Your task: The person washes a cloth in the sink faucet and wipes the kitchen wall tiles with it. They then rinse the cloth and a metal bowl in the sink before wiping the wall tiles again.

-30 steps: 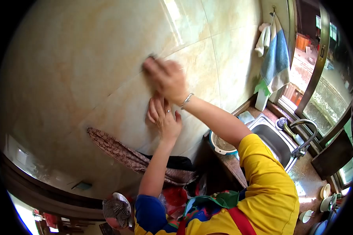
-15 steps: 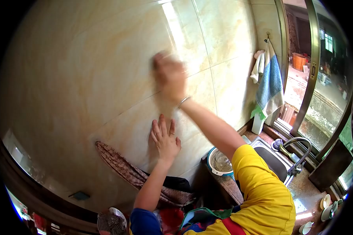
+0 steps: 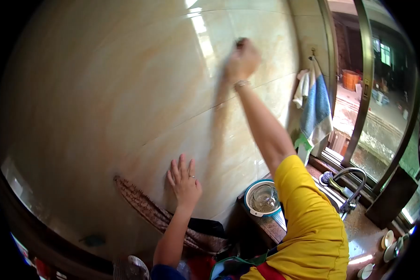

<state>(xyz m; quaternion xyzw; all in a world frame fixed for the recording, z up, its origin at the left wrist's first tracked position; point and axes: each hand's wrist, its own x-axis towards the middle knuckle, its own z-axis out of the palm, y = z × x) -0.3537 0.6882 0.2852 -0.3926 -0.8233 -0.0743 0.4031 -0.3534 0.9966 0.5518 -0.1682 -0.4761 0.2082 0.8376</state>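
Pale, glossy tile: the wall [image 3: 126,93] fills most of the view, veined in tan, with a bright strip of reflected light near the top.

Right hand [image 3: 246,59]: raised high on the wall at the end of a long reach, wrist bent. Its fingers are curled around a small dark pad [image 3: 240,43], gripping it at the tile. Motion blur hides the pad's outline and material; whether its whole face meets the tile cannot be told. The closed grip probably serves to keep something so small pressed to a smooth surface.

Left hand [image 3: 185,185]: lower on the wall and well apart from the right, palm toward the tile, fingers extended and slightly spread, holding nothing. It appears to rest flat, presumably as a brace for the leaning body. A ring shows on one finger.

Just below the left hand, a patterned cloth [image 3: 142,200] slants down along the wall, its narrow upper end at the tile; the left forearm crosses in front of it.

To the right, a blue and white towel [image 3: 315,102] hangs from a hook beside the window, likely placed to be within reach of the tap [image 3: 354,175]. A basin [image 3: 255,213] with a clear vessel inside sits near the counter [image 3: 361,226] edge, partly behind the yellow sleeve [image 3: 308,210].
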